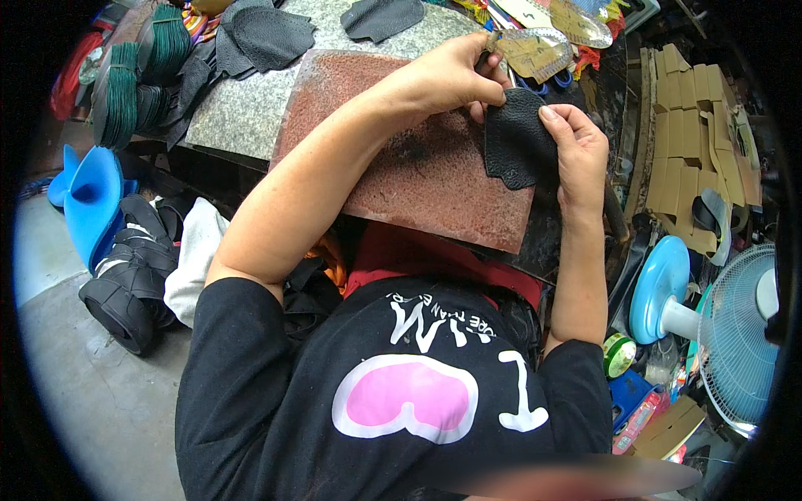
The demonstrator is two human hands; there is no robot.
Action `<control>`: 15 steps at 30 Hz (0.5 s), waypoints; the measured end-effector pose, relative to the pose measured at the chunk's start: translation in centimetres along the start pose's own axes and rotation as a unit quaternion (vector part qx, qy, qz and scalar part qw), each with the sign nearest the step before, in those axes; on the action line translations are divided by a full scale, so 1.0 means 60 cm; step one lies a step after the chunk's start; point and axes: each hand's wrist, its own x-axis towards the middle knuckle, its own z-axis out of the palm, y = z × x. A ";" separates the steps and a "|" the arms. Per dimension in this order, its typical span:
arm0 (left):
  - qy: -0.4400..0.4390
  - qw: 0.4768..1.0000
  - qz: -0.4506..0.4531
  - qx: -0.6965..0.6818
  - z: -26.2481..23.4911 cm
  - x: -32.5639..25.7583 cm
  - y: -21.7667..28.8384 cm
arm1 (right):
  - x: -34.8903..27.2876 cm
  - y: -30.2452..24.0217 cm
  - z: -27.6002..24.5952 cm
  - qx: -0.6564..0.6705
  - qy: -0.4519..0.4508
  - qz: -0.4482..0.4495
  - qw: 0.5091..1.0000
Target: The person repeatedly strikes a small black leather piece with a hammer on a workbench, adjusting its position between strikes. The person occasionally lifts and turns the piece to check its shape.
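Observation:
A black grained leather piece (516, 138), rounded at the top with a notched lower edge, is held up over the right part of a reddish-brown board (418, 179). My left hand (464, 77) is closed at its upper left corner, with the thumb against the leather. Something small and dark also shows between those fingers, too hidden to name. With thumb and fingers, my right hand (576, 146) pinches the right edge of the piece. Just beyond my left fingertips lies a clear template with a tan middle (535, 54).
The board rests on a grey speckled slab (242, 113). More black leather pieces (266, 37) lie at its far side. Bundles of green cords (119, 92) stand at far left. Blue-handled scissors (561, 79) are past my hands. On the right are a fan (739, 334) and stacked cardboard (689, 125).

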 end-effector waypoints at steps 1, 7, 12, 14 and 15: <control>0.004 1.000 -0.002 -0.005 0.000 -0.001 0.000 | -0.001 -0.004 -0.001 0.024 -0.009 0.028 0.999; 0.005 1.000 0.004 -0.004 0.005 -0.002 0.000 | 0.009 -0.005 -0.002 -0.048 -0.023 -0.028 0.998; 0.003 1.000 0.004 -0.010 0.005 -0.001 -0.001 | 0.012 0.000 -0.009 0.013 -0.039 0.023 0.999; -0.004 1.000 -0.011 -0.020 0.003 -0.001 -0.001 | 0.010 0.000 -0.011 0.065 -0.046 0.036 0.996; -0.009 1.000 -0.011 -0.024 0.003 -0.001 -0.002 | 0.010 0.001 -0.011 0.057 -0.033 0.048 0.997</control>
